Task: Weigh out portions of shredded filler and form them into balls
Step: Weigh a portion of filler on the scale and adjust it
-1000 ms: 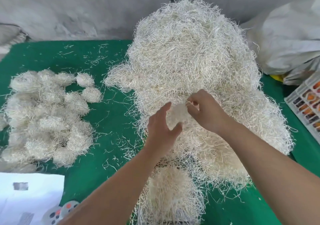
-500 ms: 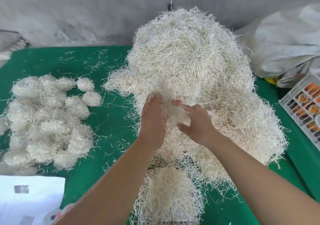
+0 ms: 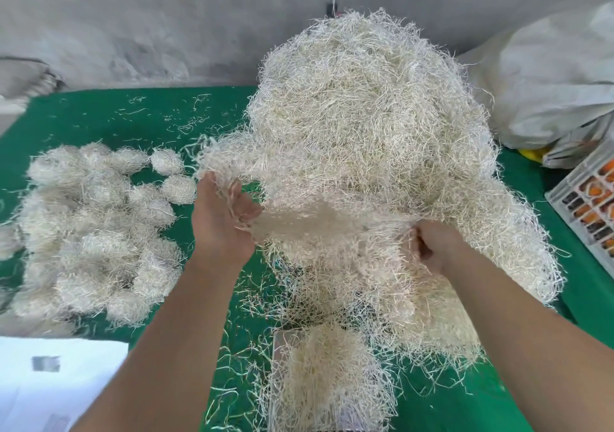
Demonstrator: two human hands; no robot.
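Note:
A tall heap of pale shredded filler (image 3: 365, 126) fills the middle of the green table (image 3: 109, 122). My left hand (image 3: 222, 222) and my right hand (image 3: 432, 245) each grip an end of a blurred tuft of filler (image 3: 319, 219) stretched between them, in front of the heap. Below my hands a small portion of filler (image 3: 329, 375) lies on a scale (image 3: 282, 342), whose platform barely shows. Several formed filler balls (image 3: 96, 232) lie in a group on the left.
A white bag (image 3: 545, 82) lies at the back right. A white crate (image 3: 588, 205) with orange items stands at the right edge. White paper (image 3: 50, 385) lies at the near left. Loose strands litter the green cloth. A grey wall stands behind.
My hands, close together on a small tuft a moment ago, have pulled apart sideways, stretching the filler between them. The camera view has tilted down slightly.

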